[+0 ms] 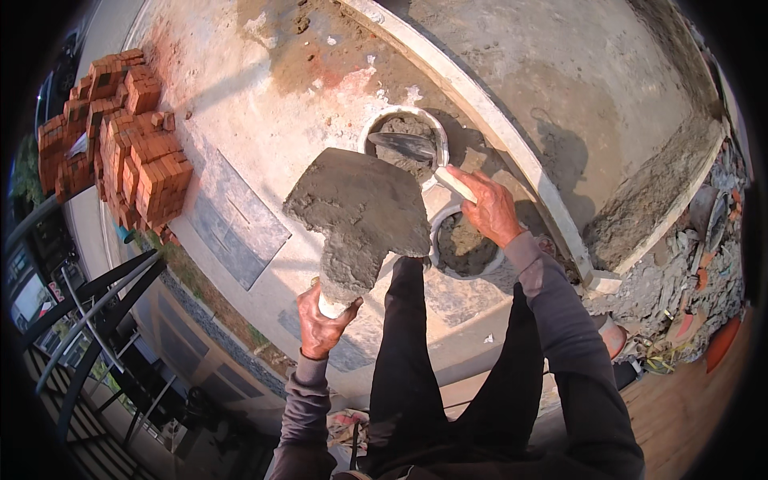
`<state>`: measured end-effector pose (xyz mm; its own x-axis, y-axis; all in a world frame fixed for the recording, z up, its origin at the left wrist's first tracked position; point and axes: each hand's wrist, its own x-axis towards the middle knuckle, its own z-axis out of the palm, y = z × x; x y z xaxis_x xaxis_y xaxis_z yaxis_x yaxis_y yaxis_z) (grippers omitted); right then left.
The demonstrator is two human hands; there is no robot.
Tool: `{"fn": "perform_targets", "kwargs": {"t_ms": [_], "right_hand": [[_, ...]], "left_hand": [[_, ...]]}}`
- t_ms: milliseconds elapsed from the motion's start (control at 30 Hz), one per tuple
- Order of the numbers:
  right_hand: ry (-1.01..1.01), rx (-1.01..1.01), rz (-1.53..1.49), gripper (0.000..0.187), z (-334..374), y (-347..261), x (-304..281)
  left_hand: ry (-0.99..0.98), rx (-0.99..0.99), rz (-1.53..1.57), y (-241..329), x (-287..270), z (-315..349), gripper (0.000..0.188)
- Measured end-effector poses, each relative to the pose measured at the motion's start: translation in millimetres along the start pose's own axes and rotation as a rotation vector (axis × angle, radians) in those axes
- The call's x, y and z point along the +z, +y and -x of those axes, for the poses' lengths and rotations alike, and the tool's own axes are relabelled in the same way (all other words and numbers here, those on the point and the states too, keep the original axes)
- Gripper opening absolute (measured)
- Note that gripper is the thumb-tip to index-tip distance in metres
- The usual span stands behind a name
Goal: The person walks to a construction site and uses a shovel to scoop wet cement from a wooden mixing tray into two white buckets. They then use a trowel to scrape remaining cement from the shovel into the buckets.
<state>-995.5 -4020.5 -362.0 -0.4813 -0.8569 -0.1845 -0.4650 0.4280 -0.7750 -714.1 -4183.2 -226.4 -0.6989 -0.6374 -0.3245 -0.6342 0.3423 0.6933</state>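
Observation:
My left hand [322, 320] is closed round the pale handle end of a paddle-shaped mortar board [333, 306]. Grey wet mortar [360, 204] covers the board's broad face and spreads down toward my fingers. In my right hand [490, 206] is the light handle of a trowel [406, 146]. Its dark blade lies across the mouth of a round white-rimmed bucket [442, 132], above the mortar in it. A second bucket [436, 244], also with grey mortar inside, stands nearer, below my right hand and partly hidden by the board and my leg.
Stacked red bricks [148, 164] stand at the left. A long pale raised edge [512, 144] runs diagonally on the right, with mortar-smeared ground beyond it. Rubble [680, 288] is heaped at the right. Dark metal bars [96, 320] fill the lower left.

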Motion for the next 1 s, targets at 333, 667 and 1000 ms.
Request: {"fn": "perform_targets", "kwargs": {"t_ms": [333,667,1000], "right_hand": [[-0.051,-0.017,-0.041,0.073,19.0,-47.7,-25.7],[-0.014,-0.092,-0.178,0.074,27.8,-71.8,-59.7],[-0.073,-0.058,0.064,0.076,7.3,-46.4,-28.6]], "left_hand": [[-0.051,-0.107,-0.005,-21.0,-2.8,7.7,0.030],[-0.104,-0.224,0.135,-14.0,-2.0,-3.7,0.029],[-0.156,-0.183,0.164,-3.2,7.5,-10.6,0.030]]}}
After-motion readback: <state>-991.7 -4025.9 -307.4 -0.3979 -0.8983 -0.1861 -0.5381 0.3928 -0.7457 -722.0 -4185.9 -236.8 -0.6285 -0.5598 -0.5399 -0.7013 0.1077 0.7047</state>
